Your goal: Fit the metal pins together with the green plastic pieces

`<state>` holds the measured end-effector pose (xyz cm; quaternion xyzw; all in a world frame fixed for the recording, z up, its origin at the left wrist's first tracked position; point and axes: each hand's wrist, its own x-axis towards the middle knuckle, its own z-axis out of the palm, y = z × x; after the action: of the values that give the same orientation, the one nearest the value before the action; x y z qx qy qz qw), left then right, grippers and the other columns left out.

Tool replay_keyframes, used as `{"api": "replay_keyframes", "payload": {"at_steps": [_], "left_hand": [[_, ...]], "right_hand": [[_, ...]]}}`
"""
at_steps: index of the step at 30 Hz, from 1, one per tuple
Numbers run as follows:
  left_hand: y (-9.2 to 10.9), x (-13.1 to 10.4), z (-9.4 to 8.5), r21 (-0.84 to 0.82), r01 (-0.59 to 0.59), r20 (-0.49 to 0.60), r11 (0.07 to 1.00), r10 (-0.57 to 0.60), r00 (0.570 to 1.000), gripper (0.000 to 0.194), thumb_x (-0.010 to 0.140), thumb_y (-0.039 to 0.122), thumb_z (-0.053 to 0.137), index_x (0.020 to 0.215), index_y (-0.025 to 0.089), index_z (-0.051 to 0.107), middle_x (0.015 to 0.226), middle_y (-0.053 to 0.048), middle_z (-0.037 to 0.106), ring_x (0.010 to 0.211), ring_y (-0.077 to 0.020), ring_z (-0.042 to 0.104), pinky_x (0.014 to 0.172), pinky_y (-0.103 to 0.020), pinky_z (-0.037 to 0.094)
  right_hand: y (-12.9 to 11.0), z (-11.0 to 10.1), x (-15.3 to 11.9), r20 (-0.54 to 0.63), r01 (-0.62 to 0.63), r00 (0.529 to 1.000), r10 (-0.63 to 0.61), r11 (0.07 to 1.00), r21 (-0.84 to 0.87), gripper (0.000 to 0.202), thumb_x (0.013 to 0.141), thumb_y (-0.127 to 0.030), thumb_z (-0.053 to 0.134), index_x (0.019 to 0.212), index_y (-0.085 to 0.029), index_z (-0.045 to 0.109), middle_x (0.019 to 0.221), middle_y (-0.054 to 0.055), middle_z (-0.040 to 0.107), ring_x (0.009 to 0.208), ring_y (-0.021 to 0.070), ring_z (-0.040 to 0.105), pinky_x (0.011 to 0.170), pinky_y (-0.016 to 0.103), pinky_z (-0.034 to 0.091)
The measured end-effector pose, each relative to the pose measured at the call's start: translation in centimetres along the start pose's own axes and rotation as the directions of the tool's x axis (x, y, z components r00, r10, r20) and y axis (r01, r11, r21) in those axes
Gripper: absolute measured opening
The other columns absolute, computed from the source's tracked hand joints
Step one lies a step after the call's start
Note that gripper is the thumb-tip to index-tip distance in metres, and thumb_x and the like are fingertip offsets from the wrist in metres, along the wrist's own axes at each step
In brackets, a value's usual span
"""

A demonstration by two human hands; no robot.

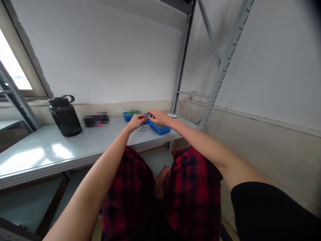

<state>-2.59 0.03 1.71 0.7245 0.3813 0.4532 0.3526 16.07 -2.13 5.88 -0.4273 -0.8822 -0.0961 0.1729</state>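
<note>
My left hand [137, 121] and my right hand [158, 117] meet above the table, fingertips close together in a pinch. Whatever lies between the fingers is too small to make out. Just below my right hand stands a blue bin [160, 130] with small metal pieces in it, partly covered by the hand. Thin loose metal pieces [142, 128] lie on the tabletop under my hands. Behind my left hand, another blue bin [126, 117] holds green pieces [133, 112]. Part of a further blue bin shows between the hands.
A large dark bottle [65, 117] stands on the left of the grey table [100, 142]. Near the wall lies a blurred-out dark item [96, 119]. A small white object [172, 115] rests behind my right hand. Metal shelf posts [222, 72] rise at the right.
</note>
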Motion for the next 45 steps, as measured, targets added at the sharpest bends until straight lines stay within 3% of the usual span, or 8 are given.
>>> {"api": "replay_keyframes", "payload": {"at_steps": [3,10,20,29,45], "left_hand": [[-0.5,0.2,0.0,0.045,-0.052,0.056,0.998,0.049,0.997,0.024,0.078,0.033,0.071,0.087,0.012,0.076,0.079,-0.007,0.071,0.072,-0.0178,0.061,0.064,-0.029,0.046],[-1.0,0.3,0.1,-0.006,-0.046,0.029,0.999,0.046,0.999,0.03,0.076,0.029,0.074,0.101,0.011,0.073,0.074,-0.007,0.07,0.069,-0.0177,0.062,0.061,-0.028,0.045],[-0.5,0.3,0.3,0.016,-0.016,0.019,1.0,0.016,1.0,0.016,0.076,0.026,0.074,0.083,0.012,0.074,0.073,-0.007,0.069,0.065,-0.0157,0.06,0.058,-0.027,0.044],[-0.4,0.1,0.0,0.011,-0.017,0.008,1.0,0.017,1.0,0.024,0.073,0.036,0.077,0.08,0.013,0.074,0.071,-0.006,0.067,0.066,-0.0174,0.059,0.06,-0.03,0.045],[-0.5,0.4,0.1,0.059,-0.02,0.001,0.998,0.02,1.0,0.015,0.071,0.029,0.073,0.074,0.015,0.075,0.065,-0.005,0.067,0.06,-0.0154,0.057,0.056,-0.027,0.044]], "right_hand": [[0.2,0.1,-0.2,0.062,0.058,0.996,-0.057,0.998,-0.008,0.026,0.098,-0.028,0.051,0.117,-0.015,0.064,0.107,0.011,0.073,0.09,0.0191,0.065,0.073,0.025,0.041],[1.0,0.7,0.2,0.117,0.072,0.991,-0.06,0.992,-0.106,0.025,0.1,-0.029,0.05,0.11,-0.016,0.068,0.105,0.011,0.074,0.089,0.0208,0.066,0.072,0.027,0.042],[1.6,0.9,-0.1,0.135,0.034,0.991,-0.016,0.991,-0.131,0.018,0.094,-0.027,0.051,0.098,-0.017,0.066,0.091,0.009,0.072,0.072,0.0174,0.06,0.06,0.026,0.035],[1.2,0.3,-0.3,0.147,-0.046,0.987,0.065,0.991,-0.127,0.019,0.093,-0.028,0.052,0.101,-0.017,0.066,0.096,0.009,0.073,0.076,0.0181,0.061,0.061,0.025,0.034],[0.5,0.2,-0.4,0.205,-0.041,0.976,0.069,0.99,-0.138,0.019,0.092,-0.027,0.052,0.102,-0.017,0.065,0.093,0.01,0.072,0.073,0.0184,0.061,0.06,0.026,0.036]]}}
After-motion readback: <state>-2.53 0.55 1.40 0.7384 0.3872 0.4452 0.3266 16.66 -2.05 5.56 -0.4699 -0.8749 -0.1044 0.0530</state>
